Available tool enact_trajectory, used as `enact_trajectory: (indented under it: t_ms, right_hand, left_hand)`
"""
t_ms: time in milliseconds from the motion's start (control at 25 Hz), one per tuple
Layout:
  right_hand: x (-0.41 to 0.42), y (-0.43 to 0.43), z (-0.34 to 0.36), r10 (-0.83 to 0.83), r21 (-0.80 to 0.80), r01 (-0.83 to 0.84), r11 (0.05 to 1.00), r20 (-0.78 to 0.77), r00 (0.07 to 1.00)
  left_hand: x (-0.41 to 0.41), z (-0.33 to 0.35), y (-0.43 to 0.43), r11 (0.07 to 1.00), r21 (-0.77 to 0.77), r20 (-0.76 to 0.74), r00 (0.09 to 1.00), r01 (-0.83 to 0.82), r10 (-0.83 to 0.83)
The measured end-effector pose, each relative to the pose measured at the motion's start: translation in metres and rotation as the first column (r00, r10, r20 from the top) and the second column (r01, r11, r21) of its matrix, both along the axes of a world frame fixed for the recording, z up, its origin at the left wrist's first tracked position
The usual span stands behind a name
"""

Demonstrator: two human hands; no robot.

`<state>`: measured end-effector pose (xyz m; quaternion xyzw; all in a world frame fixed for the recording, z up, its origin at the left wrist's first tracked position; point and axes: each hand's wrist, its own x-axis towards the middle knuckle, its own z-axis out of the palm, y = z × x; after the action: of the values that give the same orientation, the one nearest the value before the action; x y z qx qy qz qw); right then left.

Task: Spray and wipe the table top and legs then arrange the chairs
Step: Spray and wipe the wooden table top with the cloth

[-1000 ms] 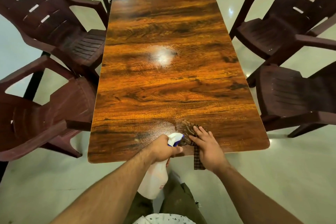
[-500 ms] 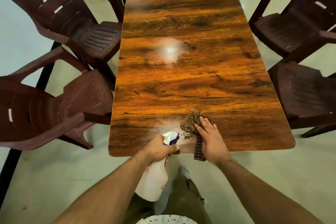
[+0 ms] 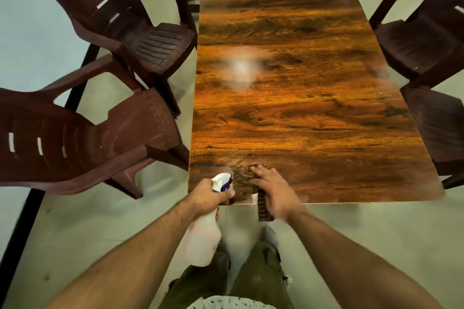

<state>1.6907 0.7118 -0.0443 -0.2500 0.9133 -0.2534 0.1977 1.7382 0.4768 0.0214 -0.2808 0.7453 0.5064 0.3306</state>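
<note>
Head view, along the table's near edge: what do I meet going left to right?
Dark brown plastic armchair → left hand gripping the white plastic spray bottle → right hand pressing the dark checked cloth on the wood-grain table top → second dark brown plastic armchair.

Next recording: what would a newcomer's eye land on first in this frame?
The glossy wood-grain table top fills the middle, with a bright glare at its centre. At its near edge, the left hand grips a white spray bottle and the right hand presses a checked cloth flat on the wood. Dark brown plastic armchairs stand along both long sides.
</note>
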Motion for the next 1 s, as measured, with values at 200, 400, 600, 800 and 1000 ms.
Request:
enact_trajectory:
  t_ms: [200, 400, 600, 800, 1000]
  right_hand:
    - [-0.011, -0.079, 0.010, -0.456, 0.256, 0.479, 0.840, -0.147, 0.878]
    - [0.019, -0.154, 0.006, 0.397, 0.022, -0.397, 0.918, 0.002, 0.918]
    - [-0.018, -0.115, -0.003, -0.144, 0.121, 0.158, 0.980, -0.122, 0.982]
    - [0.036, -0.127, 0.011, 0.199, -0.054, -0.198, 0.979, 0.019, 0.980]
    - [0.030, 0.028, -0.002, 0.238, 0.038, -0.236, 0.971, -0.054, 0.970]
  left_hand:
    - [0.024, 0.002, -0.051, 0.998, 0.002, -0.022, 0.998, -0.061, 0.061]
    - [0.037, 0.015, -0.084, 0.994, -0.041, -0.123, 0.988, -0.098, 0.092]
    - [0.041, 0.013, -0.089, 0.995, -0.038, -0.137, 0.987, -0.087, 0.081]
    - [0.026, 0.015, -0.041, 0.999, 0.036, -0.153, 0.988, -0.010, 0.016]
    - [0.002, 0.003, 0.025, 0.993, 0.026, -0.105, 0.988, 0.116, -0.113]
